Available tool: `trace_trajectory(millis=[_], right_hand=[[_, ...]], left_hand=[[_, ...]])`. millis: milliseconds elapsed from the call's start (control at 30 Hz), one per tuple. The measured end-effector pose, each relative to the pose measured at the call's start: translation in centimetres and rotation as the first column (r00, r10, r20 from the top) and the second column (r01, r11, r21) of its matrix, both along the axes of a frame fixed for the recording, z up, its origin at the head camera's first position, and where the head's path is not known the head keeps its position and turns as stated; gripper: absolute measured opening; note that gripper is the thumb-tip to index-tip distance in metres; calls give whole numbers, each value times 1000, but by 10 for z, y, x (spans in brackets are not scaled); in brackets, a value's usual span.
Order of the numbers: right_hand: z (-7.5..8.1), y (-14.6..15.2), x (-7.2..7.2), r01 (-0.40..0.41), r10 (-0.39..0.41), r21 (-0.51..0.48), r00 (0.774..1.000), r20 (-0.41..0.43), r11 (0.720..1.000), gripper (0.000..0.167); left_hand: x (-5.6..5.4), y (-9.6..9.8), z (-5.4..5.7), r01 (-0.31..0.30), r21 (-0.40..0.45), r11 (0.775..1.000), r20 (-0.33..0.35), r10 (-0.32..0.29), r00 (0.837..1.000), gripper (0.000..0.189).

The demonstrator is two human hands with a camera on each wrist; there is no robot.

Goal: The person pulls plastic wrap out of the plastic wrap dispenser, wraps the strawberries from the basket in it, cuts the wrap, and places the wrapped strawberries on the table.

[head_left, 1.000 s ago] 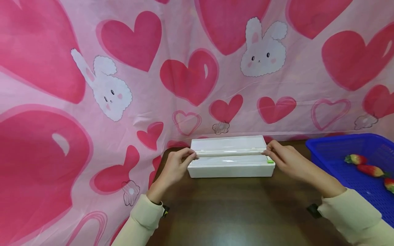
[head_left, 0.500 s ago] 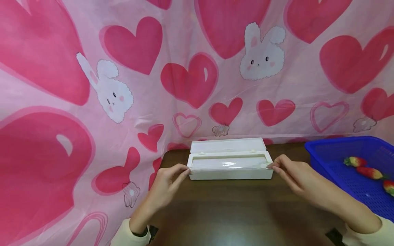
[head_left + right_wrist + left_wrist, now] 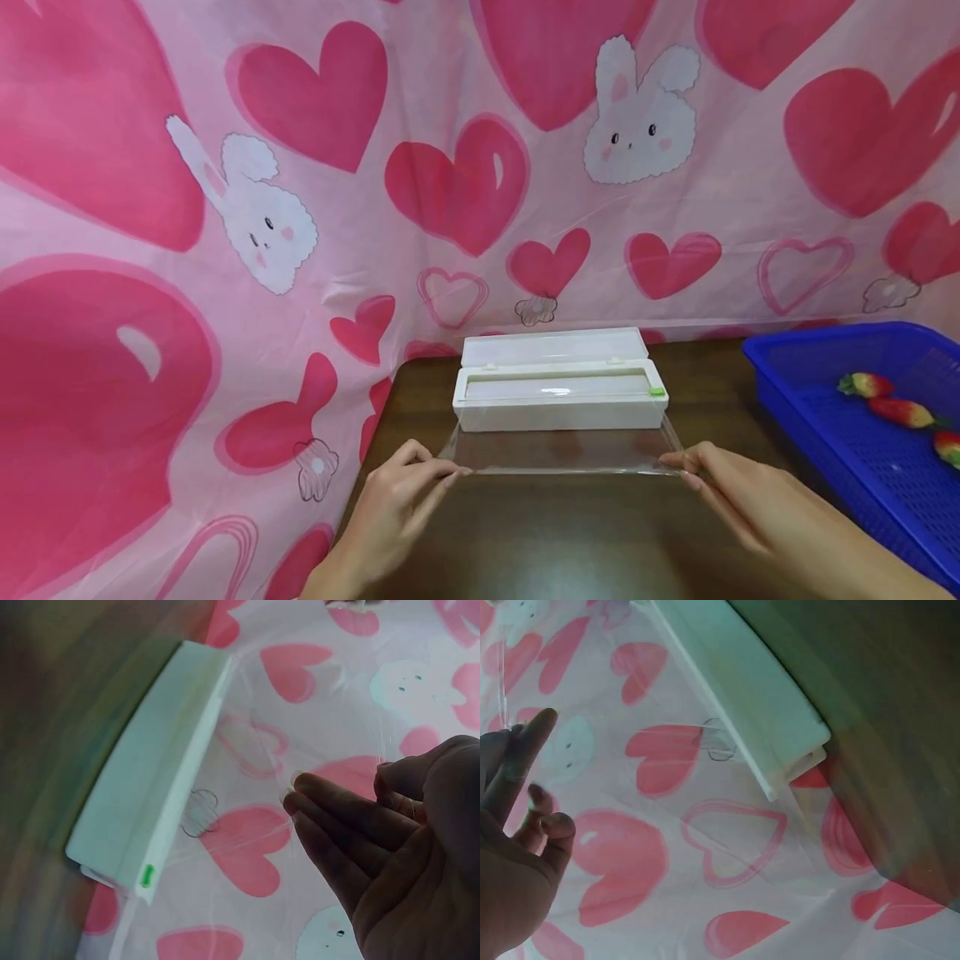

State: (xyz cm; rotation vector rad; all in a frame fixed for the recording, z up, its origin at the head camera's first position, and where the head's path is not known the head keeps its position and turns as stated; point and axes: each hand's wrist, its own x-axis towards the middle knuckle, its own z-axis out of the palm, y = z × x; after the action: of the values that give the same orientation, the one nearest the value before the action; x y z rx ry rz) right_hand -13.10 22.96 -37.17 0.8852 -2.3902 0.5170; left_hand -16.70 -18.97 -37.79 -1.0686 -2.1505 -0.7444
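A sheet of clear plastic wrap (image 3: 562, 450) stretches from a white wrap dispenser box (image 3: 562, 414) toward the person. The left hand (image 3: 397, 496) pinches the sheet's left front corner, and the right hand (image 3: 738, 492) pinches the right one. Between them the front edge is drawn taut above the table. At the back the dispenser's lid (image 3: 555, 346) stands raised, with the wrap roll (image 3: 540, 386) showing inside. A green slider (image 3: 657, 391) sits at the dispenser's right end; the right wrist view shows this green slider (image 3: 148, 875) too.
To the right stands a blue plastic basket (image 3: 787, 417) with several strawberries (image 3: 900, 413) in it. The brown wooden table (image 3: 555, 542) ends at the left by a pink cloth (image 3: 360, 208) printed with hearts and rabbits, which also hangs behind the dispenser.
Both hands have moved from the dispenser toward the person, drawing the wrap out over its front edge. The dispenser has stayed in about the same place.
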Motion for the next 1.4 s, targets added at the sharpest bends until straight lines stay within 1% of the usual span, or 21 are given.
trace_trajectory(millis=[100,233,333,400,533,567,600,667,733,767,800,833,933,1000,1067,1100,1133,1167,1233,1267,1400], right_hand=[[-7,1,4,4,-1,36,996,-87,999,8],[-13,2,7,-25,39,91,987,-155,996,38],[-17,4,11,-37,51,98,989,-137,994,44],[-20,4,13,-57,62,52,995,-82,997,39],[-29,5,15,-99,97,-43,994,-58,994,38],[-32,4,14,-152,150,-110,988,-25,982,35],[-34,5,13,-158,154,-89,986,-58,983,32],[-36,6,13,-185,179,-83,981,-74,979,32],[-36,8,13,-188,185,-28,979,-85,982,30],[-36,9,15,-170,169,-4,984,-51,985,21],[-34,10,17,-115,119,76,992,-51,990,13],[-35,11,18,-105,108,104,994,-23,989,11],[-43,13,17,-118,115,158,993,29,980,36],[-55,13,14,-161,160,129,987,15,979,25],[-71,13,8,-230,232,49,972,-32,972,10],[-75,13,7,-241,243,47,969,-47,969,14],[-78,12,7,-233,236,54,970,-52,971,24],[-80,12,7,-224,229,72,972,-60,972,24],[-81,12,10,-184,185,126,983,1,975,27],[-79,13,13,-146,142,190,989,34,971,20],[-87,12,14,-97,55,302,988,146,948,30]], left_hand=[[3,0,-4,26,-30,999,-65,-28,997,16],[6,-1,-8,110,-62,992,-88,-115,989,22],[7,-1,-10,174,-62,983,-85,-179,980,22],[8,-1,-11,196,-56,979,-94,-201,975,22],[9,-1,-12,224,-36,974,-101,-227,969,21],[9,-1,-12,228,-35,973,-101,-230,968,21],[9,-1,-12,230,-36,972,-101,-233,967,21],[9,-2,-12,242,-47,969,-103,-245,964,21],[9,-3,-13,247,-70,966,-95,-253,963,20],[9,-4,-14,251,-86,964,-83,-258,963,20],[10,-4,-15,253,-107,961,-67,-261,963,19],[10,-4,-17,252,-133,958,-51,-261,964,17],[12,-4,-25,227,-222,948,9,-231,973,14],[13,-4,-30,211,-277,937,30,-211,977,12],[14,-3,-36,201,-317,927,42,-198,979,10],[15,-3,-39,198,-329,924,43,-194,980,8],[15,-2,-42,193,-338,921,47,-189,981,8],[16,0,-45,187,-350,918,57,-178,982,9],[16,2,-51,171,-379,910,68,-157,985,13],[17,3,-54,159,-394,905,71,-143,987,14],[17,5,-64,130,-461,878,95,-98,991,15]])
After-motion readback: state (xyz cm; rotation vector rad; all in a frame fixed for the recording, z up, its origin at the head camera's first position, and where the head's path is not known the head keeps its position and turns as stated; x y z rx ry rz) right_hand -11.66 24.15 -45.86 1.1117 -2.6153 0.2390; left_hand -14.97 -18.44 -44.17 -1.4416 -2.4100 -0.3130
